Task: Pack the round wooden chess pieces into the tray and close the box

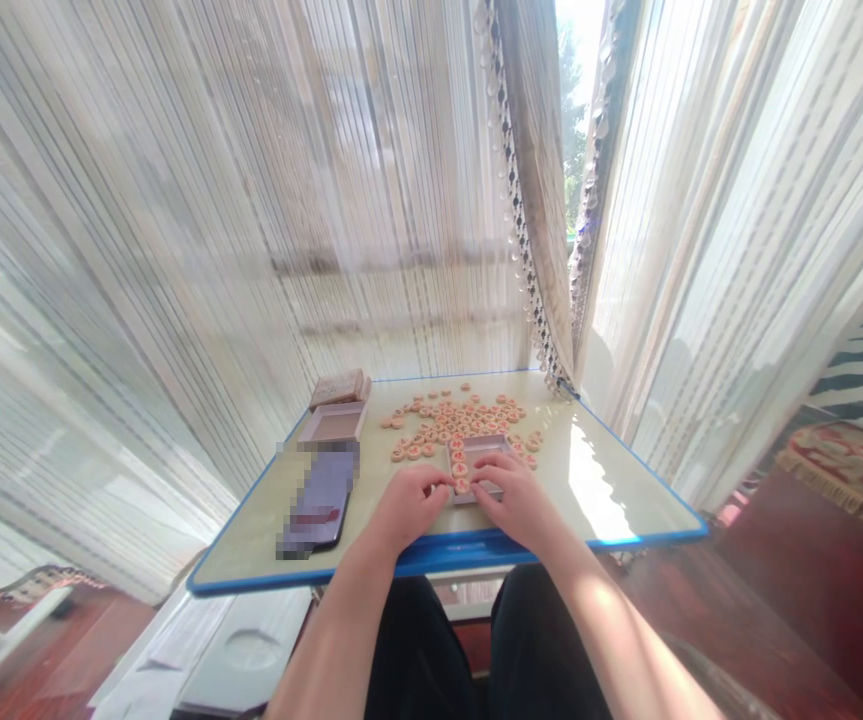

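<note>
A small shallow tray [480, 444] lies on the table [611, 480] in front of me, with a few round wooden game pieces inside it. My left hand [410, 503] rests at the tray's near left corner, fingers curled and pinched on a piece I cannot make out clearly. My right hand [515, 495] lies over the tray's near right edge, fingers bent down onto it. Several loose round pieces [461, 412] are scattered just beyond the tray.
An open box half [332, 424] and a wooden lid [338, 388] sit at the table's far left. A dark phone [320, 500] lies at the left. Sheer curtains [251, 200] hang close around the table. My knees are under the blue front edge [446, 556].
</note>
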